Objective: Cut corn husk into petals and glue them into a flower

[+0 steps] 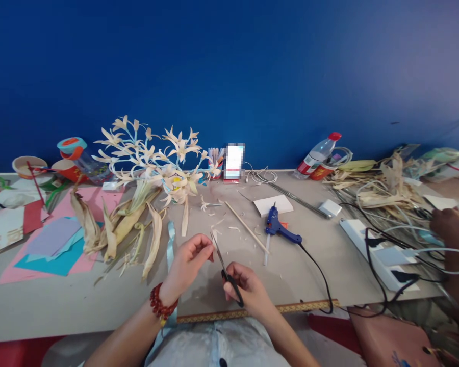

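centrally, left hand (189,260) pinches husk strip (214,235); right hand (248,288) clamps scissors (225,267) near table edge (252,312).

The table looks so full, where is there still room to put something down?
The grey table is bare along its near edge, below the coloured paper sheets and the dried corn husks. A smaller bare patch lies between the blue glue gun and the white power strip. The far right is crowded with husks and cables.
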A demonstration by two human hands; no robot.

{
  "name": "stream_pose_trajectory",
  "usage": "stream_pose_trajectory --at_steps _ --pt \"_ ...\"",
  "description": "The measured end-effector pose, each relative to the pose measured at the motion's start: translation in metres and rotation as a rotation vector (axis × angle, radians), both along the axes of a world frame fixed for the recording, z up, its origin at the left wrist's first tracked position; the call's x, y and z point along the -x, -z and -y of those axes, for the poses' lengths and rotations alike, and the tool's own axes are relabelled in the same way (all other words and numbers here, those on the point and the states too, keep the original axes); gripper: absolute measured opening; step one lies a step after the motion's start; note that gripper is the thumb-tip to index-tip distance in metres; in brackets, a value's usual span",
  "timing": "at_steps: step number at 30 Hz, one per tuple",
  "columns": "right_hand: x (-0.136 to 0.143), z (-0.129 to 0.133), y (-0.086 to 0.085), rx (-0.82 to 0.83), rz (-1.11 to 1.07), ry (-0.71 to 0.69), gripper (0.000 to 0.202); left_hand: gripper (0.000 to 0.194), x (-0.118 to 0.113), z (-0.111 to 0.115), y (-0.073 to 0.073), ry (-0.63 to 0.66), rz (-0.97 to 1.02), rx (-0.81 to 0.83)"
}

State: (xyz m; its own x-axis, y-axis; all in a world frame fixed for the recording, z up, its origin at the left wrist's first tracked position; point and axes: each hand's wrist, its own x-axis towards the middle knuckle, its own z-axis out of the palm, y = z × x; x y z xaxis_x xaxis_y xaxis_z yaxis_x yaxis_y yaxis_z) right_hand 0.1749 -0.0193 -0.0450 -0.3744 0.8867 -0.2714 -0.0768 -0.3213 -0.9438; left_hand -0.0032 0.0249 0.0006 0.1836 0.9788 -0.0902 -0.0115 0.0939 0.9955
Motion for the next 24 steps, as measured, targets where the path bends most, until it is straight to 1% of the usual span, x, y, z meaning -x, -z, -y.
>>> stream_pose_trajectory --at_steps 7,12,19,24 --pt "0.0002 0.0003 0.0007 0.019 0.032 0.01 0.052 0.023 0.0017 0.0017 -0.0001 0.01 -0.047 -0.017" --pt "0.0006 -0.0007 0.0021 0.011 0.034 0.004 0.051 0.023 0.0026 0.0003 0.0001 0.027 -0.061 -0.03" --pt "0.001 -0.0005 0.0069 0.026 0.038 0.03 0.045 0.023 0.004 0.0 -0.0013 0.054 -0.074 -0.026" --pt "-0.0009 -0.0003 0.0069 0.046 0.029 0.036 0.043 0.023 0.0058 -0.0006 -0.0019 0.076 -0.073 -0.034"
